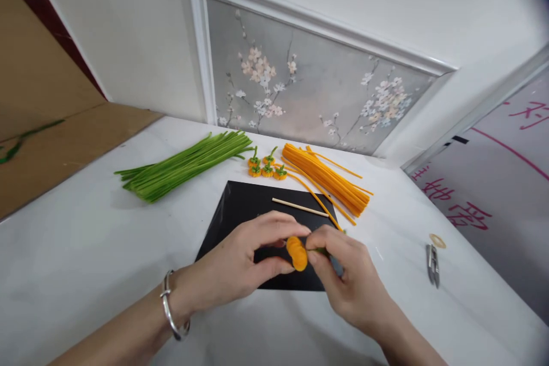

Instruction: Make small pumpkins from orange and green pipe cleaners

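White bench (107, 274), faintly marbled, with a framed floral panel (321, 80) on the wall beyond. Orange coil (297, 253) sits in mid-air over a black mat (240, 206), between the two hands: bright, rounded, lobed along its length like stacked loops, one blunt end tilted down toward the viewer. Left grip (244, 251) closed on it, fingers arched above, thumb below. Right grip (351, 269) pinched tight at its side, a dark green sliver (322, 251) showing between finger and thumb.

Just beyond the grips, a pale stick (300, 207) lies across the mat. Farther off, five small orange pieces with green tops (267, 170) in a cluster; green bundle (189, 166) to their left, orange bundle (330, 180) to their right, one loose strand trailing back over the mat toward the right grip. Well right of that grip: metal snips (433, 266) beside a pale ring (437, 241). Both hands hide much of the mat's near half.
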Tool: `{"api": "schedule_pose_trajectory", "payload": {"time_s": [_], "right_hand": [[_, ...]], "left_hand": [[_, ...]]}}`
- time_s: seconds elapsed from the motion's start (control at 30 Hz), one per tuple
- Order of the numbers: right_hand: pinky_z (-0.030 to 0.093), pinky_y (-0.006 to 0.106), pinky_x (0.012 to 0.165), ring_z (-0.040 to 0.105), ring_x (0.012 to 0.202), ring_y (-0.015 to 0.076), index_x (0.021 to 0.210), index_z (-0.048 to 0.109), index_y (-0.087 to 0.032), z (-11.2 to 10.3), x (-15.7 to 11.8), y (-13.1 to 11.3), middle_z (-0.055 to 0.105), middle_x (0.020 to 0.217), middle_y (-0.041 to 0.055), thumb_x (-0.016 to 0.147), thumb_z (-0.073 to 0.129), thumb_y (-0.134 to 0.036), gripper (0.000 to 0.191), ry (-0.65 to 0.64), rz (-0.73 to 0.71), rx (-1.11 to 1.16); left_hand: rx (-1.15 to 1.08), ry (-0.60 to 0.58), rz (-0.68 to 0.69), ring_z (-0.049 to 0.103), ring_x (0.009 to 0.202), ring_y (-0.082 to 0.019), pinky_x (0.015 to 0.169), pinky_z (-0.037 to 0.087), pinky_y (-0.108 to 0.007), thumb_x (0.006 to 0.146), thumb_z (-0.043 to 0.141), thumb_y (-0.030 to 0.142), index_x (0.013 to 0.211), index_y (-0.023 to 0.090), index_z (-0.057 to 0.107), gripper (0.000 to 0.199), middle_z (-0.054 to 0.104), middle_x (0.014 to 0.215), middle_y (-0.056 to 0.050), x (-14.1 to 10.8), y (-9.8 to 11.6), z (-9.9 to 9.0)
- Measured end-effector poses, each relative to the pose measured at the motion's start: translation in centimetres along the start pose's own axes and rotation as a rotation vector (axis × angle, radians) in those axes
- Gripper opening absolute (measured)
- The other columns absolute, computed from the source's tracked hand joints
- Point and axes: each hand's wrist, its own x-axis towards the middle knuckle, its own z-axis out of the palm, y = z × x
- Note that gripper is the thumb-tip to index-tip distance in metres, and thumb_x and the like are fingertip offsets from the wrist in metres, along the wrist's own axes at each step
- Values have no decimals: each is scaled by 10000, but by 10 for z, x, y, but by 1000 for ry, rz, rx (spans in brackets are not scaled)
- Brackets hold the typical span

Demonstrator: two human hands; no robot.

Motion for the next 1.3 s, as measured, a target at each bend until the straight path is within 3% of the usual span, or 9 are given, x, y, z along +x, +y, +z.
{"api": "schedule_pose_trajectory", "payload": {"time_s": [0.07, 0.13, 0.27, 0.43, 0.73, 0.93, 1.1, 1.2, 1.3], "right_hand": [[462, 271, 622, 555, 706, 153, 903, 590, -166, 0, -2, 3, 627, 817, 68, 887, 443, -51, 188, 102, -255, -254], [454, 295, 622, 546, 695, 165, 932, 593, -150, 1, -4, 6, 647, 839, 89, 873, 441, -14, 213, 100, -414, -451], [435, 316, 603, 534, 676, 177, 951, 594, -132, 4, -6, 10, 662, 831, 94, 884, 490, -58, 144, 45, -488, -622], [444, 280, 580, 531, 648, 152, 927, 584, -160, 12, -5, 8, 643, 791, 66, 884, 483, -49, 156, 144, -359, -517], [482, 251, 583, 564, 647, 139, 876, 607, -176, 26, -4, 0, 616, 755, 41, 903, 470, -120, 151, 265, -77, -132], [275, 198, 434, 334, 489, 72, 780, 600, -160, 32, -2, -5, 449, 580, -42, 881, 582, -372, 235, 157, 520, 612], [154, 196, 430, 206, 490, 53, 750, 543, -159, 31, 2, -6, 347, 577, -69, 778, 704, -405, 295, 11, 725, 1181], [166, 194, 421, 212, 479, 55, 752, 541, -167, 27, 3, -6, 350, 571, -70, 789, 682, -434, 305, -15, 708, 1109], [265, 199, 419, 311, 467, 69, 792, 584, -168, 21, 1, -5, 412, 565, -55, 868, 592, -418, 261, 59, 546, 677]], "left_hand": [[-201, 50, -162, 632, 937, -167, 769, 539, -279, 788, 688, 185, 1214, 277, 567, 453, 584, 1136, -51, 1, -1, 1], [-358, 22, -286, 652, 815, -153, 680, 552, -275, 812, 671, 270, 1172, 225, 562, 379, 622, 1013, -43, 3, -1, 2], [-374, 10, -329, 633, 763, -140, 702, 541, -279, 804, 667, 253, 1022, 168, 637, 236, 665, 854, -21, 6, 2, 7], [-244, 153, -229, 638, 894, -167, 800, 523, -280, 799, 629, 163, 1009, 174, 663, 214, 694, 966, -36, 5, 5, 15], [-123, 345, -138, 688, 857, -161, 770, 558, -252, 838, 585, 131, 1011, 205, 685, 213, 736, 958, -21, -2, 4, 30], [223, 511, 161, 679, 984, -175, 872, 554, -304, 865, 554, 80, 977, 248, 699, 248, 722, 1091, -30, -8, -10, 37], [266, 431, 338, 648, 1085, -175, 925, 547, -326, 860, 516, 1, 1050, 268, 661, 358, 680, 1200, -31, -13, -17, 34], [246, 406, 320, 639, 1093, -176, 934, 536, -329, 867, 511, 11, 1040, 273, 658, 347, 667, 1210, -30, -14, -16, 33], [107, 401, 207, 577, 1176, -196, 989, 493, -347, 875, 532, 57, 1124, 285, 611, 347, 601, 1285, -46, -12, -14, 34]]}}
